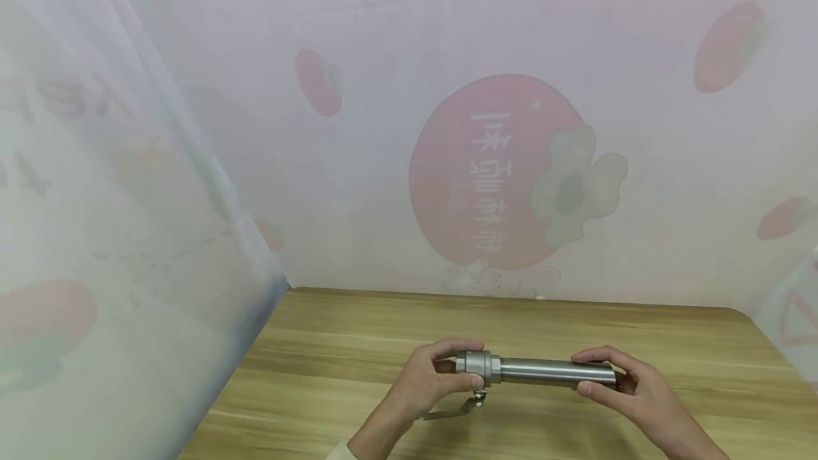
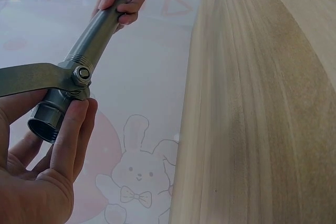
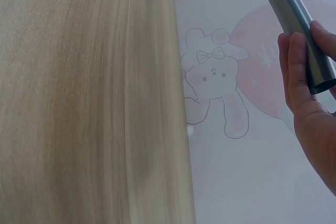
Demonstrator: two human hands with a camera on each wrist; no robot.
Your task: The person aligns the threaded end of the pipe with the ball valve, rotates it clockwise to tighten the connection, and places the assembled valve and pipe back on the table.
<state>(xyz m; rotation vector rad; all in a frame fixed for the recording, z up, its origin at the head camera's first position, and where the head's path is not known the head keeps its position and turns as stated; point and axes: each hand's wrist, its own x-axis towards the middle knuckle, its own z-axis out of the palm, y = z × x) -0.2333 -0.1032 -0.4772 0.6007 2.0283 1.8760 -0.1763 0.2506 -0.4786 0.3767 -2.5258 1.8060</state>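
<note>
A steel ball valve (image 1: 479, 368) is joined to a metal pipe (image 1: 543, 370), and both are held level above the table. My left hand (image 1: 424, 380) grips the valve body between thumb and fingers. Below that hand hangs the valve's lever handle (image 1: 450, 414); it crosses the left wrist view as a flat metal lever (image 2: 31, 78). My right hand (image 1: 629, 389) holds the pipe's far end, thumb on the near side and fingers over the far side. Threads (image 2: 80, 60) show on the pipe where it meets the valve. The pipe's open end (image 3: 321, 85) shows in the right wrist view.
The wood-grain table (image 1: 307, 360) lies beneath both hands, its back edge against a pale printed curtain (image 1: 358, 197). Another curtain (image 1: 128, 233) hangs along the left side.
</note>
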